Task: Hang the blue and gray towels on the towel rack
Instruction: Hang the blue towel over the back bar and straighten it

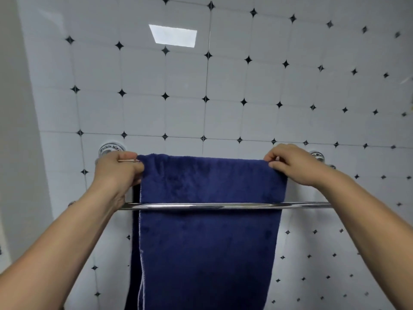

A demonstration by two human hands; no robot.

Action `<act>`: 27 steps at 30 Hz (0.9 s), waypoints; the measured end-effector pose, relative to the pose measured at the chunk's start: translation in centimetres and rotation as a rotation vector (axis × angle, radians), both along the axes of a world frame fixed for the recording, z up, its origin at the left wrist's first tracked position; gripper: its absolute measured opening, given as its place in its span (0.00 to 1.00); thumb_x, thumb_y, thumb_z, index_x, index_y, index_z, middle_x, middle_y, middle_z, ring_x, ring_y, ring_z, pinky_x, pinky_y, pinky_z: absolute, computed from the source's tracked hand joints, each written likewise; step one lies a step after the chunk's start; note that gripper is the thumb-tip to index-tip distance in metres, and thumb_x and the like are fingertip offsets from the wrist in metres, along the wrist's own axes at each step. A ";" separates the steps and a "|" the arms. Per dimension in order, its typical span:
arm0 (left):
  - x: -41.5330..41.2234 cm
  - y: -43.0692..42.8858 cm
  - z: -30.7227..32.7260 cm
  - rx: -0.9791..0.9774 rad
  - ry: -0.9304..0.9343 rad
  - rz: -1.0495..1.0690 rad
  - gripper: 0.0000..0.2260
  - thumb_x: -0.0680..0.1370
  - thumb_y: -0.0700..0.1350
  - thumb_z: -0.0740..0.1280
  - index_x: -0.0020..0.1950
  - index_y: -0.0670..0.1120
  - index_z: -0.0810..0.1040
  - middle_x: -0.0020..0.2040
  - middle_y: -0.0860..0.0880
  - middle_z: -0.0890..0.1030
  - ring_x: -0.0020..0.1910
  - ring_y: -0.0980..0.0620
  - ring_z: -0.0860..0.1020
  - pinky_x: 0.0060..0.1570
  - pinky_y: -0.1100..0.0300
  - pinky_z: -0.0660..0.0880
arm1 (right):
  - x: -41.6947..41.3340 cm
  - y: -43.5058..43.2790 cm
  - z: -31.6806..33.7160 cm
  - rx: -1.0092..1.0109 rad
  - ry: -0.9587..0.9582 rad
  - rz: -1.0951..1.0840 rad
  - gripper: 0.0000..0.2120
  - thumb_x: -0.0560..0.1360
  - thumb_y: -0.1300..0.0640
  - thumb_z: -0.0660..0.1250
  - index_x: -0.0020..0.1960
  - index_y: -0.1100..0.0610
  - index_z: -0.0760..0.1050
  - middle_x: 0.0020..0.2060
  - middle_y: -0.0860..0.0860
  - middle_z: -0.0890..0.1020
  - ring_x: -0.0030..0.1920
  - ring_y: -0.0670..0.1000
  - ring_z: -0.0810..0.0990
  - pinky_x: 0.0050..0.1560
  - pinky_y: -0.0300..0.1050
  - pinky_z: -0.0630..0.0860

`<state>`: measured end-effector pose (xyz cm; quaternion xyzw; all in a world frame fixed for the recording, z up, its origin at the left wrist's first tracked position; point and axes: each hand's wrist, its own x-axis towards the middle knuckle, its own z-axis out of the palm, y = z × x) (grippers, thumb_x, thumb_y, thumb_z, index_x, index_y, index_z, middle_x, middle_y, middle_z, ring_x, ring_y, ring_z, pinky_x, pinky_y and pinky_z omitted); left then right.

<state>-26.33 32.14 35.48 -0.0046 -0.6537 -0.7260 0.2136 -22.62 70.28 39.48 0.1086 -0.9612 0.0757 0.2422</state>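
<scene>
I note the blue towel (207,253) draped over the towel rack's (110,149) rear rail, hanging flat. The chrome front bar (301,205) crosses it.

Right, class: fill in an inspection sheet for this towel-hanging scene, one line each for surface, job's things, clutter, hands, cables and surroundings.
Surface: white tiled wall with small black diamond insets.
Job's things: dark blue plush towel draped over the top of the chrome towel rack, hanging behind its front bar; no other towel seen.
Clutter: nothing seen.
Hands: left hand and right hand each pinch a top corner of the towel.
Cables: nothing seen.
Surroundings: bright rectangular light reflection on the tiles.
</scene>
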 end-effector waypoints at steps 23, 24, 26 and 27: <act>0.7 -0.4 -0.8 -0.267 -0.014 0.049 0.12 0.66 0.47 0.80 0.34 0.43 0.79 0.40 0.44 0.85 0.43 0.42 0.84 0.50 0.43 0.81 | 2.6 0.6 -3.2 -1.038 -0.102 -0.269 0.07 0.74 0.53 0.69 0.43 0.57 0.80 0.36 0.54 0.85 0.32 0.50 0.83 0.38 0.44 0.70; 0.7 -0.1 -1.0 -0.266 -0.021 0.045 0.14 0.66 0.46 0.80 0.32 0.42 0.77 0.39 0.45 0.85 0.42 0.44 0.83 0.50 0.42 0.81 | 2.5 0.6 -3.6 -1.119 -0.114 -0.246 0.04 0.74 0.55 0.70 0.46 0.55 0.80 0.37 0.52 0.86 0.32 0.48 0.83 0.38 0.44 0.69; 0.5 0.4 -1.2 -0.212 -0.053 -0.003 0.13 0.68 0.42 0.78 0.33 0.41 0.76 0.37 0.44 0.80 0.39 0.47 0.80 0.51 0.39 0.80 | 2.2 0.8 -4.1 -1.184 -0.126 -0.235 0.05 0.73 0.57 0.71 0.48 0.54 0.80 0.37 0.50 0.83 0.31 0.47 0.78 0.33 0.43 0.65; 0.3 0.5 -1.2 -0.173 -0.073 -0.013 0.10 0.69 0.40 0.77 0.36 0.41 0.77 0.37 0.43 0.79 0.38 0.47 0.79 0.51 0.40 0.80 | 2.2 1.0 -4.1 -1.174 -0.131 -0.236 0.04 0.73 0.58 0.71 0.48 0.55 0.79 0.36 0.50 0.80 0.29 0.47 0.73 0.30 0.42 0.62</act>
